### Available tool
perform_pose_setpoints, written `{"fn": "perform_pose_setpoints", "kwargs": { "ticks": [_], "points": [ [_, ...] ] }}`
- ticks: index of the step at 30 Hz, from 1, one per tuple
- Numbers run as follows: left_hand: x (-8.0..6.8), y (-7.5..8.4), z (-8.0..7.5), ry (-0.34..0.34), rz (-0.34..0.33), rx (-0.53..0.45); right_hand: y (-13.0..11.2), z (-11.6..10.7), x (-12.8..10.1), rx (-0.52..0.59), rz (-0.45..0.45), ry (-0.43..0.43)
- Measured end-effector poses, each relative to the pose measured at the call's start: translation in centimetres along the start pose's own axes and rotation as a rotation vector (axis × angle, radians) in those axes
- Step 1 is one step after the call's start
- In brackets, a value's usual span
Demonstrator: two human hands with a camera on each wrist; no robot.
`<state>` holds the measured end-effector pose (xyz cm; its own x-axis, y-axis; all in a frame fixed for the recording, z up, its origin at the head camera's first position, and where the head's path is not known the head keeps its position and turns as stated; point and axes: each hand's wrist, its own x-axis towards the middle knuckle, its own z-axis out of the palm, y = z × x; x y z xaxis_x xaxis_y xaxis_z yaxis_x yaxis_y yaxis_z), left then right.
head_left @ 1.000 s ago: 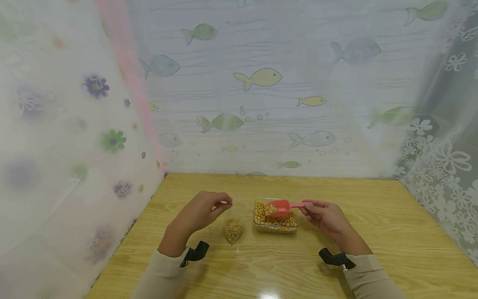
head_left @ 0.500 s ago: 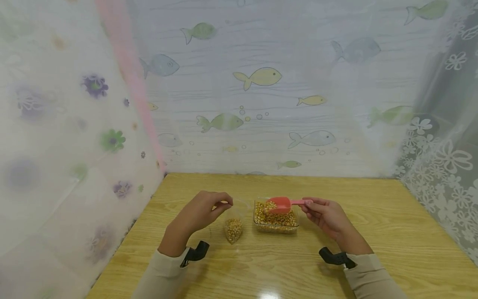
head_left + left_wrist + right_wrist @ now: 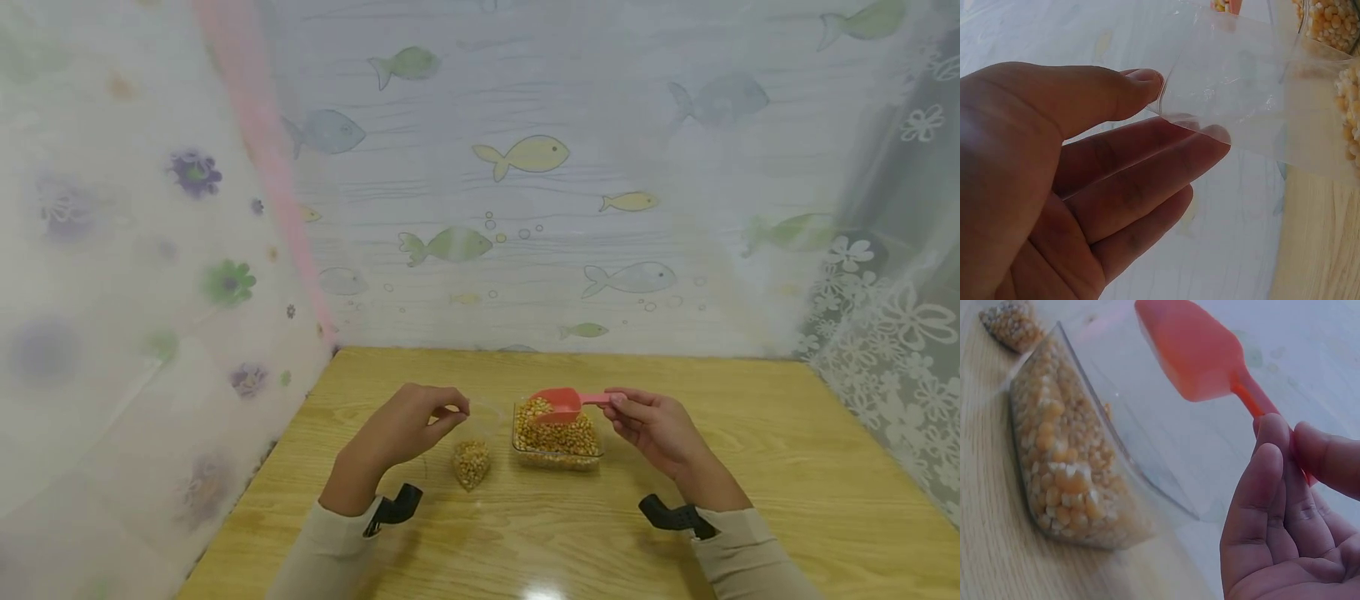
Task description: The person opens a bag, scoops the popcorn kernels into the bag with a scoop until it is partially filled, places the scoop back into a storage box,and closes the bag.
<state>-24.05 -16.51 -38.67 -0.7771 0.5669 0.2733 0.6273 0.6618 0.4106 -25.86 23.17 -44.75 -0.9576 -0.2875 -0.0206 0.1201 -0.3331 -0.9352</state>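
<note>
My left hand point(image 3: 408, 423) pinches the rim of a clear plastic bag point(image 3: 1235, 81) between thumb and fingers. Corn kernels point(image 3: 471, 462) fill the bag's lower part, which rests on the table. A red scoop point(image 3: 561, 403) is gripped by its handle in my right hand point(image 3: 654, 429). The scoop is above a clear rectangular container point(image 3: 558, 461) of corn kernels, with some kernels showing at its mouth. From below, in the right wrist view, the scoop point(image 3: 1194, 353) hangs apart from the container point(image 3: 1119, 440); its inside is hidden there.
The wooden table point(image 3: 675, 533) extends around the bag and container. A fish-patterned curtain point(image 3: 525, 208) hangs behind it, and a flowered sheet point(image 3: 150, 292) stands along the left. Black wrist cameras are strapped at both sleeves.
The right hand has lifted the scoop up from among the container's kernels, and it now hangs a little higher. The left hand has kept its hold on the bag.
</note>
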Motion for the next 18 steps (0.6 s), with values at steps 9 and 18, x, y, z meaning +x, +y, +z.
{"fn": "perform_pose_setpoints", "kwargs": {
  "ticks": [9, 18],
  "points": [
    [-0.1, 0.2, 0.0, -0.003, -0.003, -0.017, -0.3, 1.6, 0.8, -0.011, -0.013, -0.02],
    [0.0, 0.1, 0.0, 0.006, 0.013, -0.013, -0.9, 3.6, 2.0, -0.031, 0.0, -0.025]
  ]
}}
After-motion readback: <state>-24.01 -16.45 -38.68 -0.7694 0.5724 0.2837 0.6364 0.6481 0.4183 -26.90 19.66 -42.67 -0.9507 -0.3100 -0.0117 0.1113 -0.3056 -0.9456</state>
